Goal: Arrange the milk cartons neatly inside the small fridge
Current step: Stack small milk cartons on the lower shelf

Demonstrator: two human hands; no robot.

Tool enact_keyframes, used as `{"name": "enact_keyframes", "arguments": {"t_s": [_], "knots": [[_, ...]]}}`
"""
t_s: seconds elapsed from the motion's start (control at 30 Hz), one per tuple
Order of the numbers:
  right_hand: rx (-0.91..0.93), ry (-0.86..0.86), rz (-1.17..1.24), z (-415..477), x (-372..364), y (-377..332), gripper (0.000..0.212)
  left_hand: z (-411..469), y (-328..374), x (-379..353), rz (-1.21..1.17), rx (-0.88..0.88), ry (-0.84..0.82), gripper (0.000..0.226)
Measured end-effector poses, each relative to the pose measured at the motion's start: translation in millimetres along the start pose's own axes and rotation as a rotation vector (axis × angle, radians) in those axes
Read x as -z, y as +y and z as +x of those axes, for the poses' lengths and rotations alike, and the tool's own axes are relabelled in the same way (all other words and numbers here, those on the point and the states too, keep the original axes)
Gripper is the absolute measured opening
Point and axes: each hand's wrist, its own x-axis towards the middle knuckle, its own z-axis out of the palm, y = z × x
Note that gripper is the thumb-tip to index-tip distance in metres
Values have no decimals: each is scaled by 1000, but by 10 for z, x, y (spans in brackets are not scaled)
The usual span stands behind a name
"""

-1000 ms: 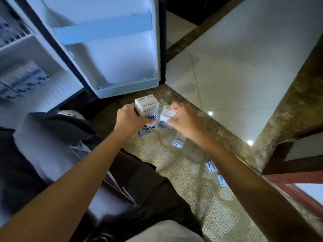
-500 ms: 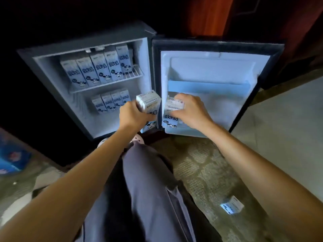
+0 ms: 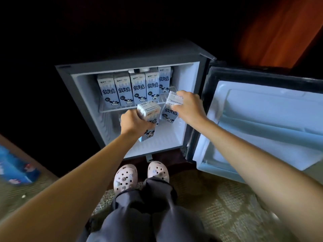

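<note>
**Two milk cartons held upright at the mouth of the small fridge**

The left hand (image 3: 134,122) gripped a milk carton (image 3: 149,117), fingers curled round its side. The carton's long axis ran roughly up and down, its folded top tipped toward the camera and the cow print low on the face turned outward. The right hand (image 3: 188,105) gripped a second carton (image 3: 170,110) by its top end. That carton also stood nearly on end, leaning slightly to the right, with its printed front facing the camera. The two cartons were just beside each other in front of the lower compartment of the fridge (image 3: 70,79), below the wire shelf (image 3: 111,110). Whether either one touched the fridge floor could not be told.

On the shelf stood a row of five cartons (image 3: 132,89), upright and side by side, printed fronts facing out. The lower part of the rightmost was hidden behind the right hand's carton.

The left hand and its carton covered much of the lower compartment's back; a pale shape just left of the hand was too blurred to name. The fridge door (image 3: 262,123) hung open to the right, cut off by the frame edge. Below were two pale clogs (image 3: 125,177) on patterned carpet (image 3: 227,198). A blue package (image 3: 15,169) at the far left was blurred and partly out of frame.
</note>
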Motion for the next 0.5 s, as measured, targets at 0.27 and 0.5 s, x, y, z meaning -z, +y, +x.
{"name": "enact_keyframes", "arguments": {"t_s": [0.27, 0.5], "knots": [[40, 106, -40, 708, -233, 67, 13, 510, -127, -131, 21, 5, -3, 43], [43, -67, -60, 1046, -135, -1, 53, 711, -258, -260, 11, 17, -30, 44]]}}
